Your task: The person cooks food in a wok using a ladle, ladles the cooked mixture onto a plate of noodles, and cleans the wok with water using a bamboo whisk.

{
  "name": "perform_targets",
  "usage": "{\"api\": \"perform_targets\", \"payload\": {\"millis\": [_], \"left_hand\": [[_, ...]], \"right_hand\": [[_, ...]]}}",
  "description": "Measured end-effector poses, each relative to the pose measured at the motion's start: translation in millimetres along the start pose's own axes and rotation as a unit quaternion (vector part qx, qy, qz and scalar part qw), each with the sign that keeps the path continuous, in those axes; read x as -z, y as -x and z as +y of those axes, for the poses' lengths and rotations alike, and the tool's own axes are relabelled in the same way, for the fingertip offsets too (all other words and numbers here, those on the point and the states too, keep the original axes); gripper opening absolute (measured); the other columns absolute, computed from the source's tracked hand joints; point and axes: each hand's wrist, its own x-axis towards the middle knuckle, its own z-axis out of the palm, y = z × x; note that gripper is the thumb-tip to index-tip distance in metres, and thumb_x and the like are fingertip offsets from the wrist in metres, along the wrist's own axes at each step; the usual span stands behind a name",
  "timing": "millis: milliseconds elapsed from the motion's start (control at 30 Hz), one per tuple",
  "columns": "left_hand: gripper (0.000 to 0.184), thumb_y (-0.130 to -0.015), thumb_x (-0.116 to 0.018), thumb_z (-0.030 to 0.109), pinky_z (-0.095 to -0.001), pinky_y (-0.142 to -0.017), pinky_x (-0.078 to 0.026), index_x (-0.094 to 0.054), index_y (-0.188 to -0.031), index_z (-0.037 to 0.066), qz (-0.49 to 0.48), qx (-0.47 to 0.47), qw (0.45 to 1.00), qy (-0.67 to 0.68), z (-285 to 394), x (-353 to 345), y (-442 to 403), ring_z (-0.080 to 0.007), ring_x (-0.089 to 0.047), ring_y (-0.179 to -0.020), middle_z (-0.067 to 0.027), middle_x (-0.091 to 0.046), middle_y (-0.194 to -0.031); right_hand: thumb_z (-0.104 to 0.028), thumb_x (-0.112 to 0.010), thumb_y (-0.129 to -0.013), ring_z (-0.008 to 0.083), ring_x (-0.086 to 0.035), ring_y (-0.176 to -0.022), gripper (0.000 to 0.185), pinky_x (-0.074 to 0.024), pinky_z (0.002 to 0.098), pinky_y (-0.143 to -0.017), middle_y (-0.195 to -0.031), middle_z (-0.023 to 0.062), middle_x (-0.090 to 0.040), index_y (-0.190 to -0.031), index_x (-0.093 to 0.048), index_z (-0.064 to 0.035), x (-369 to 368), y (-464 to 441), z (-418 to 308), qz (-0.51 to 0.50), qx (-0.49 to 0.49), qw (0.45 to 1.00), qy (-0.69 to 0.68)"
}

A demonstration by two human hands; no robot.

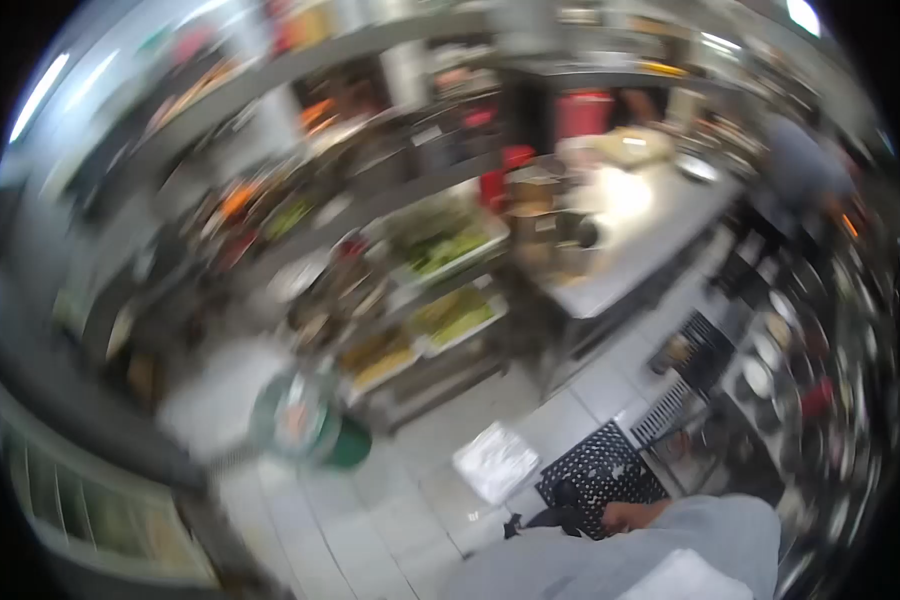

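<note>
My right hand (pixel 625 516) shows low in the view, coming out of a light grey sleeve (pixel 715 515). Blur smears its fingers, and whether it holds anything does not show. Just left of it are dark shapes (pixel 562 508) that I cannot make out. Beneath the hand lies a black perforated mat (pixel 600 468) on the tiles. A square, white or silvery package (pixel 496 462) rests on the floor to the left of the mat. My left hand is out of sight.
A green bin (pixel 348 442) stands on the white tiled floor. Behind it, a shelf unit holds trays of green vegetables (pixel 440 245). A steel table (pixel 660 215) extends at the back right, with a person in grey (pixel 805 165) beyond. Pots and dishes crowd the right side.
</note>
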Motion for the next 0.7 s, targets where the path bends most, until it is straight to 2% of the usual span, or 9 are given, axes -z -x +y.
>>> {"api": "perform_targets", "payload": {"millis": [33,100,233,300,400,467,500,533,700], "left_hand": [[0.016,-0.094,-0.059,0.023,-0.0304,-0.041,-0.043,-0.057,-0.086,0.009,0.069,-0.074,0.989,-0.111,-26.5,20.4,20.1,-0.0132,-0.052,-0.048,-0.0007,-0.054,-0.059],[0.017,-0.094,-0.057,0.023,-0.0295,-0.049,-0.046,-0.061,-0.093,0.007,0.193,0.003,0.964,-0.18,-13.4,-2.1,109.2,-0.0134,-0.059,-0.062,-0.0049,-0.062,-0.077],[0.015,-0.087,-0.059,0.017,-0.0331,-0.045,-0.047,-0.065,-0.09,0.003,0.285,0.19,0.925,-0.163,-72.9,56.3,179.6,-0.0176,-0.063,-0.062,-0.0071,-0.061,-0.072],[0.014,-0.087,-0.06,0.017,-0.0349,-0.047,-0.049,-0.065,-0.089,0.004,0.197,0.204,0.9,-0.332,-91.9,73.4,190.4,-0.0193,-0.064,-0.064,-0.0079,-0.064,-0.075],[0.016,-0.089,-0.058,0.019,-0.0364,-0.05,-0.05,-0.066,-0.09,0.005,-0.011,0.075,0.734,-0.675,-111.0,89.5,185.6,-0.0206,-0.065,-0.065,-0.0078,-0.066,-0.078],[0.019,-0.091,-0.058,0.022,-0.0357,-0.053,-0.051,-0.067,-0.092,0.005,-0.039,-0.032,0.698,-0.714,-117.9,82.0,179.4,-0.0197,-0.064,-0.065,-0.0074,-0.066,-0.08],[0.022,-0.091,-0.059,0.025,-0.0347,-0.055,-0.051,-0.067,-0.094,0.005,0.065,0.091,0.859,-0.5,-85.3,52.1,174.3,-0.0193,-0.064,-0.066,-0.007,-0.067,-0.081],[0.023,-0.091,-0.06,0.026,-0.0339,-0.056,-0.051,-0.067,-0.097,0.005,0.115,0.143,0.913,-0.365,-66.9,44.2,158.8,-0.0187,-0.064,-0.067,-0.0068,-0.067,-0.081],[0.028,-0.092,-0.064,0.027,-0.0319,-0.058,-0.05,-0.067,-0.105,0.003,0.281,0.096,0.949,-0.107,-8.5,34.7,93.6,-0.0157,-0.062,-0.07,-0.0066,-0.068,-0.084]], "right_hand": [[-0.025,-0.056,-0.082,0.0297,-0.07,-0.069,0.031,-0.0542,0.0442,-0.065,-0.086,0.0183,-0.072,-0.089,-0.075,-0.0016,-5.2,-7.9,-11.1,-0.044,-0.012,0.999,0.029],[-0.017,-0.053,-0.086,0.0268,-0.067,-0.06,0.027,-0.0527,0.0412,-0.051,-0.075,0.0188,-0.07,-0.084,-0.074,0.0,-0.4,-41.9,-28.9,-0.007,0.098,0.994,-0.051],[-0.015,-0.052,-0.093,0.0242,-0.067,-0.062,0.022,-0.0539,0.0376,-0.048,-0.072,0.0164,-0.067,-0.084,-0.068,-0.0021,67.7,-41.1,-166.3,0.035,0.092,0.967,-0.233],[-0.019,-0.053,-0.096,0.0236,-0.067,-0.063,0.021,-0.0555,0.0372,-0.05,-0.081,0.0154,-0.067,-0.098,-0.064,-0.0015,96.7,-26.9,-239.6,0.055,0.113,0.935,-0.332],[-0.02,-0.053,-0.098,0.0253,-0.068,-0.07,0.025,-0.0574,0.0372,-0.055,-0.093,0.0154,-0.067,-0.115,-0.058,-0.0022,133.6,-19.6,-307.3,0.059,0.16,0.925,-0.34],[-0.021,-0.053,-0.097,0.026,-0.069,-0.075,0.026,-0.0583,0.038,-0.058,-0.097,0.0156,-0.067,-0.117,-0.057,-0.0032,140.8,-30.0,-326.0,0.052,0.149,0.933,-0.322],[-0.021,-0.054,-0.097,0.0263,-0.069,-0.078,0.027,-0.0587,0.0385,-0.06,-0.099,0.0157,-0.066,-0.118,-0.056,-0.0037,144.9,-39.9,-332.6,0.046,0.142,0.937,-0.315],[-0.022,-0.055,-0.097,0.0281,-0.07,-0.08,0.028,-0.0591,0.0414,-0.06,-0.098,0.0166,-0.066,-0.118,-0.055,-0.0034,141.8,-56.3,-334.5,0.043,0.122,0.945,-0.301],[-0.017,-0.059,-0.095,0.0275,-0.07,-0.071,0.019,-0.0598,0.0422,-0.054,-0.089,0.0171,-0.067,-0.1,-0.062,0.0011,131.6,-109.0,-325.9,-0.056,0.02,0.971,-0.231]]}}
